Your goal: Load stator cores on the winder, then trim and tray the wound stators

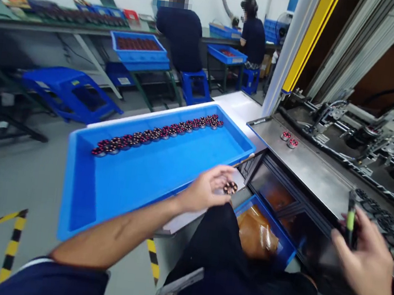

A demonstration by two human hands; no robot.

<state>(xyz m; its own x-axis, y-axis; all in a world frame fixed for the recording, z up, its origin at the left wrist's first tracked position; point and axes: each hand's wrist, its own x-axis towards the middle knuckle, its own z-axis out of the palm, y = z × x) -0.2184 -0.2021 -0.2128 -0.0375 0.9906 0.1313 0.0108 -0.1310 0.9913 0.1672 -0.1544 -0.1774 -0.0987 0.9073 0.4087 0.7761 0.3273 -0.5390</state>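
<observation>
My left hand [203, 190] is closed on a small round motor stator [230, 188] with dark and copper-coloured segments, gripped between thumb and fingers near the tray's front edge. Off to the right, my right hand [366, 259] is wrapped round a black pen-like tool [350, 221] with a yellow-green band; its exact kind I cannot make out. A large blue tray [135, 183] lies beyond my left arm, with a row of similar round parts [155, 134] along its far side. Two red-topped round parts [293, 143] sit on the metal bench [308, 173].
Black round parts [385, 218] line the bench's right side, near machine fixtures [360, 134]. Below the bench, a blue bin [289, 259] holds brown plastic wrapping [256, 231]. A yellow-edged post [308, 41] rises behind. Two people sit at the back benches; a blue stool [70, 91] stands left.
</observation>
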